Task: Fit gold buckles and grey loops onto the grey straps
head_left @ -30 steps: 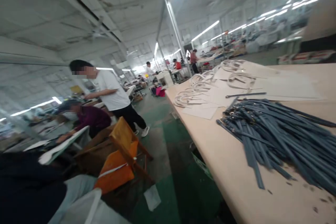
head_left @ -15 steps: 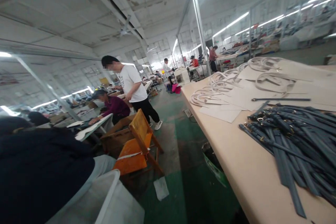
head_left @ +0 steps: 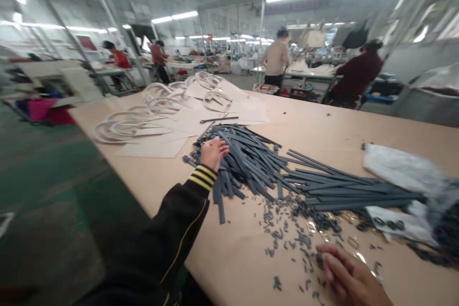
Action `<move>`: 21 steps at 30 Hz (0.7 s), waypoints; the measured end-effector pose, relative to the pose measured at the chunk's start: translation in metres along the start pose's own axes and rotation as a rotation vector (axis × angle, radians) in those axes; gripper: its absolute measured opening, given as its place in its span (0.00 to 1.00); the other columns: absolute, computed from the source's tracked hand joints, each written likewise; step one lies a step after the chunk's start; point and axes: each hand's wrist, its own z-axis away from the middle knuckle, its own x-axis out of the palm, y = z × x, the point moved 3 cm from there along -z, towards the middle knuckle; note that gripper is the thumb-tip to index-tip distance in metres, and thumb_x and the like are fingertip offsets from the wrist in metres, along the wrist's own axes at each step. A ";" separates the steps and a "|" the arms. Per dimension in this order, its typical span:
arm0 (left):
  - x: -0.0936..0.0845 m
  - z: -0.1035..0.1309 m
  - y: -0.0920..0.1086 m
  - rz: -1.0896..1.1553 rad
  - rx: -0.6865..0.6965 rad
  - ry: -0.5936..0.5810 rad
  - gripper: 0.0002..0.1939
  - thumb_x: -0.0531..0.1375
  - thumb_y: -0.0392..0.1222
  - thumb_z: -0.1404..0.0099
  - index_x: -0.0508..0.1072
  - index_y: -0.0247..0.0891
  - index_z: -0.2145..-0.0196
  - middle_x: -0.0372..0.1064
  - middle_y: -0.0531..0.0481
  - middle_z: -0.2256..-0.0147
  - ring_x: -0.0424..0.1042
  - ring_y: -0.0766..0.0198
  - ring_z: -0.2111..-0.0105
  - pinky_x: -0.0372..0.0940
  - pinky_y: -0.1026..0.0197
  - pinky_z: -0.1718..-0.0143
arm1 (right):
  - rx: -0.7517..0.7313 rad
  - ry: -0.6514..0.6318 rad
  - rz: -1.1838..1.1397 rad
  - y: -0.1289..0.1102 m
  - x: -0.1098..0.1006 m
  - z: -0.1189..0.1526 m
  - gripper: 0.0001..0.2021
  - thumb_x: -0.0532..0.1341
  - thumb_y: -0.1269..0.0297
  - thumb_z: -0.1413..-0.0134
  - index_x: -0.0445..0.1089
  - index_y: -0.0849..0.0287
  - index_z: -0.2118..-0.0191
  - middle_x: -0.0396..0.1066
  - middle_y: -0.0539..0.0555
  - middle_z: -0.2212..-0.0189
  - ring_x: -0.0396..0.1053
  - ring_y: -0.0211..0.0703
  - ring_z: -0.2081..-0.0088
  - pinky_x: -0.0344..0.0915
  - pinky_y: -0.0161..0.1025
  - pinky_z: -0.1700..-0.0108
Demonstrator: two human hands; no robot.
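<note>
Straps, dark and slim, lie in a crossed heap at the centre of the frame. My left hand is at the upper-left end of this heap, its fingers bent and a little apart; I cannot tell if they press on anything. My right hand, at lower right, has finger and thumb near together beside a small dark piece, but whether they pinch it, I cannot tell.

For good handling, I judge that one strap should be taken near its end and drawn along its length (the metal parts may catch, I think). The gold-coloured buckles need a light fingertip grip. About brands or labels, I can read none; the red panel at upper left is too blurred.
</note>
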 end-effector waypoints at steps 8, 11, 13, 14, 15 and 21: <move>0.048 0.109 -0.093 -0.294 0.056 -0.350 0.10 0.50 0.44 0.41 0.64 0.35 0.66 0.67 0.49 0.70 0.68 0.67 0.75 0.64 0.66 0.79 | -0.231 0.094 0.361 -0.043 -0.017 -0.016 0.14 0.50 0.56 0.46 0.67 0.59 0.66 0.64 0.48 0.79 0.61 0.35 0.80 0.58 0.31 0.78; 0.063 0.126 -0.104 -0.361 0.063 -0.487 0.10 0.49 0.44 0.41 0.64 0.37 0.66 0.68 0.50 0.72 0.67 0.67 0.76 0.63 0.66 0.78 | -0.408 0.277 0.643 -0.069 -0.038 -0.035 0.10 0.51 0.62 0.46 0.67 0.58 0.64 0.68 0.52 0.70 0.66 0.42 0.67 0.62 0.36 0.65; 0.064 0.125 -0.105 -0.393 0.056 -0.532 0.10 0.49 0.44 0.40 0.64 0.37 0.67 0.68 0.51 0.74 0.67 0.67 0.78 0.63 0.66 0.78 | -0.479 0.363 0.862 -0.079 -0.048 -0.052 0.09 0.52 0.67 0.48 0.67 0.59 0.63 0.68 0.54 0.67 0.65 0.43 0.64 0.61 0.38 0.60; 0.064 0.122 -0.105 -0.404 0.055 -0.539 0.10 0.49 0.45 0.40 0.64 0.37 0.67 0.67 0.51 0.74 0.66 0.67 0.78 0.62 0.66 0.79 | -0.480 0.385 0.974 -0.081 -0.052 -0.060 0.09 0.53 0.70 0.49 0.67 0.59 0.63 0.67 0.55 0.66 0.64 0.44 0.63 0.60 0.39 0.59; 0.063 0.120 -0.104 -0.414 0.057 -0.541 0.10 0.49 0.45 0.40 0.64 0.37 0.68 0.67 0.51 0.75 0.66 0.68 0.79 0.62 0.66 0.79 | -0.459 0.390 1.074 -0.082 -0.054 -0.067 0.09 0.54 0.71 0.51 0.67 0.59 0.63 0.66 0.56 0.65 0.63 0.45 0.62 0.59 0.39 0.58; 0.062 0.119 -0.106 -0.446 0.076 -0.566 0.10 0.48 0.45 0.40 0.64 0.37 0.68 0.67 0.52 0.75 0.66 0.68 0.79 0.62 0.66 0.78 | -0.371 0.317 1.341 -0.076 -0.050 -0.079 0.08 0.56 0.72 0.51 0.66 0.57 0.63 0.62 0.55 0.64 0.60 0.44 0.61 0.57 0.36 0.61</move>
